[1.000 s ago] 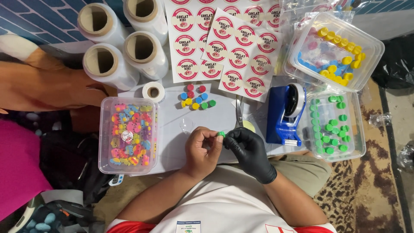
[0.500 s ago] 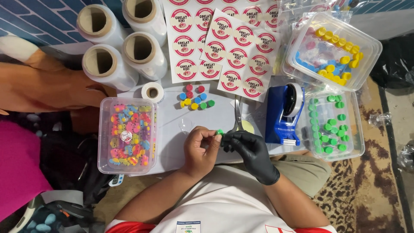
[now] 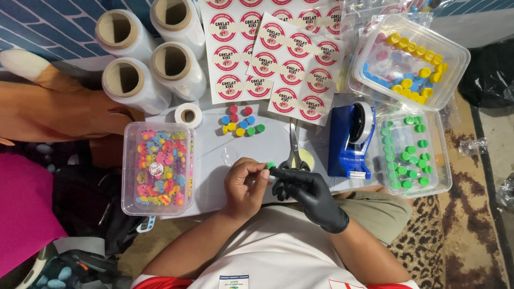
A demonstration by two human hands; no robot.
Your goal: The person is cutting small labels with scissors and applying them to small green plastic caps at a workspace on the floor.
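Head view: both hands (image 3: 278, 184) pinch a green cap (image 3: 271, 166) beside a tub (image 3: 128, 160) of candies.

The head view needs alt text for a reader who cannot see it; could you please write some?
Seen from above, a bare left hand and a black-gloved right hand pinch a small green cap over a white table. Around them lie scissors, a blue tape dispenser and clear tubs of coloured caps.
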